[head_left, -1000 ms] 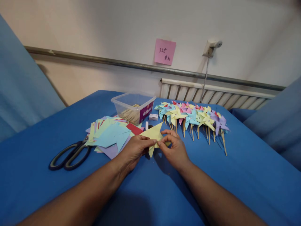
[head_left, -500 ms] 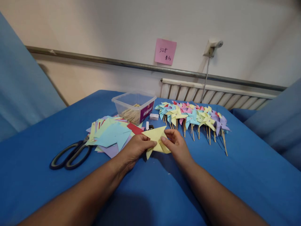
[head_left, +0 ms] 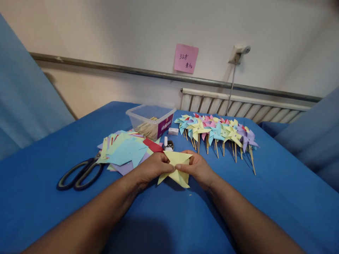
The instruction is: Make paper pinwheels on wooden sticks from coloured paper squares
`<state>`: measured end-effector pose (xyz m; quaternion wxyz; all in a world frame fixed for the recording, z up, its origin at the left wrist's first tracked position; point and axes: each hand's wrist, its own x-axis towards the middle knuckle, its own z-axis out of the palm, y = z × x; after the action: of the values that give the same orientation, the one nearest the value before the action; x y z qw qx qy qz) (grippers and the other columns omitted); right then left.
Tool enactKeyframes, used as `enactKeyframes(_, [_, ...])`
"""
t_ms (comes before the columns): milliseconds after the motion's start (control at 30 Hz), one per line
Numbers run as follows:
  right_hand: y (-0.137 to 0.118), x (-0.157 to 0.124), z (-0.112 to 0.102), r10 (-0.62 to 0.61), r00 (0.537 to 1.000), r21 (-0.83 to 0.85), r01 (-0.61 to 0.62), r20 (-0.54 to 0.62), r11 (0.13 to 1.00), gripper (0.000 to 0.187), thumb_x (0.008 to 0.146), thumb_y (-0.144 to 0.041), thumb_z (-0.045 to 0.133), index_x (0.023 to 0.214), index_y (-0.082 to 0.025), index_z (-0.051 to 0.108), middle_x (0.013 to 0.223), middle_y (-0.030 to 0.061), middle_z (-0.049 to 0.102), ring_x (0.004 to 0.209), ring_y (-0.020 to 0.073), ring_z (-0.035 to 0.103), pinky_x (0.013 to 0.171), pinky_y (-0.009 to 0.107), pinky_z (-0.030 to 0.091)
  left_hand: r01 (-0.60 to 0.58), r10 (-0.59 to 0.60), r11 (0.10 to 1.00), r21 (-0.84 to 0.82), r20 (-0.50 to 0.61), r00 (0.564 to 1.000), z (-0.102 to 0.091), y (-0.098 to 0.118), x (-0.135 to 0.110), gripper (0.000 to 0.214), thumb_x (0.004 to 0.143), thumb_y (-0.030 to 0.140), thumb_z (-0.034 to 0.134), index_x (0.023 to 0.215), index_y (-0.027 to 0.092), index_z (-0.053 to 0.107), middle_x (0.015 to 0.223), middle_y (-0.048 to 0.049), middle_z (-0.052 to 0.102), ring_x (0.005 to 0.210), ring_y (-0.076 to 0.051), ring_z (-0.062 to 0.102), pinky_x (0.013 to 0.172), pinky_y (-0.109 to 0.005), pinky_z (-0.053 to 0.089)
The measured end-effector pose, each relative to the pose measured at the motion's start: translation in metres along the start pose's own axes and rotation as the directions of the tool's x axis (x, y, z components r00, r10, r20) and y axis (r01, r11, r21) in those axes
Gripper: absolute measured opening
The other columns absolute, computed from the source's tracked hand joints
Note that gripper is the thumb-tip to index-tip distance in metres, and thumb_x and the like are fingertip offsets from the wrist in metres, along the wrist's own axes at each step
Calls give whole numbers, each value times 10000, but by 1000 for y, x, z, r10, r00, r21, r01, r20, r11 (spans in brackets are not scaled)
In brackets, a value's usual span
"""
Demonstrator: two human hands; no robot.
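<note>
Between my hands is a yellow paper pinwheel (head_left: 180, 158), its cut corners folded in toward the centre. My left hand (head_left: 156, 167) pinches it from the left, thumb near the middle. My right hand (head_left: 198, 168) grips the opposite side, its thumb also pressed close to the centre. The fingers behind the paper are mostly hidden. Just beyond the pinwheel sits a small open box (head_left: 168, 144) with shiny bits inside, probably pins. Left of my left hand lies a pile of coloured paper sheets (head_left: 127, 151), several of them cut.
Large dark-handled scissors (head_left: 81, 174) lie left of the paper pile. Behind it stands a clear plastic tub (head_left: 149, 123) of wooden sticks, with a small white box (head_left: 173, 131) nearby. Many finished pinwheels (head_left: 217, 132) on sticks lie at the right. A radiator (head_left: 238, 106) runs along the wall.
Both hands have brought the yellow pinwheel slightly nearer and turned it. My right thumb has moved in to the centre, pressing a folded corner there. The small open box is more visible.
</note>
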<state>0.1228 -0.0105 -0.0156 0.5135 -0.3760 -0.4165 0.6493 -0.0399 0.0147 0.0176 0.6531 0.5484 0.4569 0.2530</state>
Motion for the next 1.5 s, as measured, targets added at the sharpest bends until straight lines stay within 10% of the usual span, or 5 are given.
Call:
enactKeyframes(367, [10, 12, 8, -164, 905, 209, 262, -393, 942, 384, 610, -238, 787, 941, -169, 604, 882, 50, 718, 768, 209, 680, 744, 363, 537, -46, 36, 900, -433, -32, 999, 14, -9, 6, 269, 699, 263, 718, 940, 153, 671, 883, -61, 674, 785, -144, 615, 707, -244, 465])
enactKeyframes(933, [16, 10, 16, -170, 909, 194, 258, -379, 946, 377, 620, -246, 788, 926, -199, 573, 844, 19, 707, 703, 179, 664, 692, 322, 533, -110, 41, 866, -488, -149, 988, 28, -13, 12, 252, 626, 228, 756, 846, 119, 702, 792, -78, 715, 704, -172, 645, 692, -276, 490])
enactKeyframes(1200, [11, 4, 11, -351, 884, -81, 344, -308, 936, 505, 726, -252, 667, 1195, -250, 479, 1002, 46, 643, 842, 176, 624, 756, 340, 502, -102, 7, 799, -592, -161, 987, 14, -7, 12, 319, 657, 156, 708, 972, 122, 671, 897, -99, 724, 799, -218, 673, 743, -315, 529])
enactKeyframes(1500, [-1, -9, 10, -669, 737, -755, 493, 98, 432, 475, 680, -70, 596, 1086, -318, 597, 1421, 23, 315, 1325, 277, 311, 1047, 495, 302, -47, -62, 740, -671, -138, 988, 1, 1, 10, 253, 698, 103, 639, 949, 120, 658, 895, -78, 719, 722, -172, 668, 662, -263, 545])
